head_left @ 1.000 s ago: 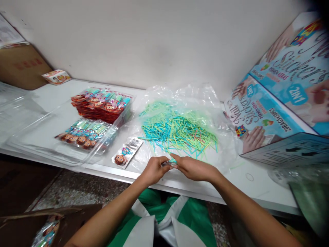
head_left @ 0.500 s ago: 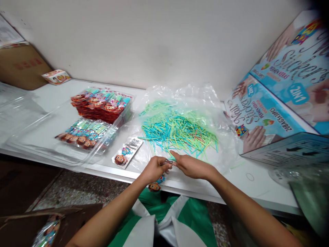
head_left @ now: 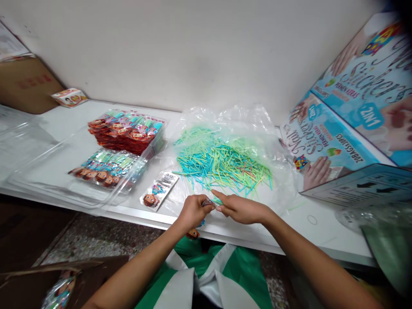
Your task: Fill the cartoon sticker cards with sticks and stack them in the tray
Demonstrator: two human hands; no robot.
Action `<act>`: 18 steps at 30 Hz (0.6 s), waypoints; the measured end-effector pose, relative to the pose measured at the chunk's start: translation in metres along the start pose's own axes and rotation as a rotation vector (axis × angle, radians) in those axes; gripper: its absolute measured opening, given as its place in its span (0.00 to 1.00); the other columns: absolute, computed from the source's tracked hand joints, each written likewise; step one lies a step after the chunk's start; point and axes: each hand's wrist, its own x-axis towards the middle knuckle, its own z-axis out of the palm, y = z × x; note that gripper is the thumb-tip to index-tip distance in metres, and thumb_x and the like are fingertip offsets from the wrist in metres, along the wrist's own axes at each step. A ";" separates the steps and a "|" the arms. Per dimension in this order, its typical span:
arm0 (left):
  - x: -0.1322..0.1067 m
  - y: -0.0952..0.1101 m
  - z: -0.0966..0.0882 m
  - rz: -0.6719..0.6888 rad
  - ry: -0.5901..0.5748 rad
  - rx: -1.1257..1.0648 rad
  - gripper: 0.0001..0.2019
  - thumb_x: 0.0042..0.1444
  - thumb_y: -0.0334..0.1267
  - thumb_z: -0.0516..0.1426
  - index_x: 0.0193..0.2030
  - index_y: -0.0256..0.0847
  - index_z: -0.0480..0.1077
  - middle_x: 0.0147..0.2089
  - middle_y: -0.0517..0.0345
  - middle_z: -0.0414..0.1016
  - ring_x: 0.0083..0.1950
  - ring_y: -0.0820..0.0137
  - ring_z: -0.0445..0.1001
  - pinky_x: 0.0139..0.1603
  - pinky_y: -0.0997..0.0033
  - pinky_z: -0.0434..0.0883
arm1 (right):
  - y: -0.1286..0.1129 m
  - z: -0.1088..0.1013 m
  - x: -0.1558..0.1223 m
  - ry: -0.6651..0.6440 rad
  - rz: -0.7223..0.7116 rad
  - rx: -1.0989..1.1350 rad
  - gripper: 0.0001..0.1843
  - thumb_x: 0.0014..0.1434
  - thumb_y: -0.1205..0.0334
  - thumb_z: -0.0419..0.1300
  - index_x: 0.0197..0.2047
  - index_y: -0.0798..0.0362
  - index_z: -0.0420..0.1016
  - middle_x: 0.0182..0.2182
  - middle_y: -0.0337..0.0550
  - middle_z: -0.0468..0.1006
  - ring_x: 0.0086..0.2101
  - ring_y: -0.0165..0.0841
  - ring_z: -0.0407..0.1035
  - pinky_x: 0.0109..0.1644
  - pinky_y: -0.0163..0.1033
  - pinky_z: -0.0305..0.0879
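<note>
Left hand [head_left: 195, 211] is at the front edge of the white table [head_left: 325, 234], with thumb and fingers pinched together on the upper end of a printed sachet [head_left: 193, 234]. The sachet's lower part, bearing a cartoon face, hangs below this hand, beyond the table edge. Right hand [head_left: 243, 209] is just beside it, palm down, forefinger extended over the sachet's upper end and thumb beneath. A small greenish piece [head_left: 216, 200] shows at the right fingertips; whether they grip it cannot be told, as the fingers partly cover it.

Directly beyond the hands, a heap of loose thin sticks [head_left: 222, 165], mainly blue and green with a few reddish ones, lies on and partly under clear plastic sheeting [head_left: 257, 115]. One flat sachet [head_left: 159, 192] lies on the table to the left of the sheeting, near the left hand.

Farther left, a clear tray [head_left: 93, 206] contains a tall stack of filled sachets [head_left: 128, 133] at the rear and a lower overlapping row [head_left: 104, 168] in front. On the right side stands a blue box marked "Nail Stickers" [head_left: 325, 137]. At the far left rear, a small printed carton [head_left: 71, 97] sits beside a brown cardboard box [head_left: 28, 83].
</note>
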 end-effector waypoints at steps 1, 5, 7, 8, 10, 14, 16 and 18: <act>-0.001 0.001 0.000 0.025 0.013 0.053 0.09 0.50 0.40 0.56 0.24 0.37 0.71 0.21 0.60 0.70 0.25 0.73 0.67 0.25 0.77 0.60 | 0.000 0.000 0.001 -0.017 -0.003 -0.006 0.33 0.63 0.54 0.44 0.66 0.61 0.40 0.32 0.50 0.76 0.30 0.35 0.68 0.33 0.35 0.58; -0.004 0.003 0.000 0.106 0.027 0.173 0.09 0.51 0.40 0.55 0.25 0.37 0.70 0.21 0.61 0.68 0.25 0.73 0.66 0.27 0.77 0.58 | -0.001 0.002 0.002 -0.063 -0.004 -0.073 0.31 0.63 0.54 0.44 0.65 0.61 0.45 0.31 0.51 0.76 0.29 0.36 0.68 0.30 0.35 0.55; -0.005 0.003 0.000 0.122 0.023 0.189 0.08 0.51 0.39 0.55 0.26 0.38 0.70 0.23 0.61 0.70 0.26 0.73 0.67 0.28 0.76 0.59 | -0.002 0.002 0.002 -0.072 0.004 -0.108 0.29 0.63 0.55 0.44 0.64 0.61 0.47 0.31 0.51 0.76 0.29 0.36 0.68 0.30 0.35 0.54; -0.005 0.004 0.000 0.121 0.021 0.191 0.08 0.51 0.38 0.55 0.26 0.38 0.70 0.23 0.60 0.70 0.26 0.73 0.67 0.28 0.76 0.59 | -0.003 0.002 0.002 -0.067 0.005 -0.121 0.28 0.63 0.55 0.44 0.63 0.60 0.50 0.31 0.51 0.76 0.30 0.36 0.68 0.30 0.34 0.54; -0.005 0.005 -0.001 0.106 0.022 0.166 0.08 0.51 0.39 0.55 0.26 0.37 0.70 0.23 0.60 0.70 0.27 0.72 0.67 0.28 0.76 0.60 | -0.004 0.002 0.002 -0.030 0.005 -0.138 0.23 0.63 0.55 0.44 0.58 0.59 0.57 0.32 0.50 0.75 0.31 0.36 0.68 0.30 0.34 0.53; -0.002 0.005 0.000 0.027 -0.040 -0.120 0.12 0.51 0.43 0.56 0.30 0.35 0.72 0.26 0.57 0.73 0.29 0.70 0.70 0.30 0.75 0.64 | -0.005 0.004 0.004 0.147 0.051 -0.178 0.15 0.64 0.56 0.43 0.42 0.57 0.64 0.28 0.47 0.73 0.29 0.34 0.66 0.29 0.33 0.50; 0.000 0.003 0.001 -0.022 -0.100 -0.317 0.14 0.49 0.44 0.58 0.35 0.33 0.73 0.29 0.53 0.75 0.31 0.70 0.72 0.32 0.74 0.66 | -0.004 0.006 0.005 0.233 0.068 -0.174 0.13 0.64 0.57 0.43 0.38 0.55 0.62 0.27 0.44 0.72 0.28 0.33 0.65 0.29 0.33 0.50; 0.001 -0.001 0.003 -0.072 -0.132 -0.454 0.16 0.47 0.45 0.59 0.36 0.31 0.73 0.30 0.52 0.75 0.31 0.69 0.72 0.33 0.72 0.67 | -0.002 0.007 0.006 0.284 0.061 -0.142 0.12 0.64 0.57 0.42 0.36 0.54 0.61 0.27 0.43 0.71 0.28 0.32 0.64 0.30 0.33 0.51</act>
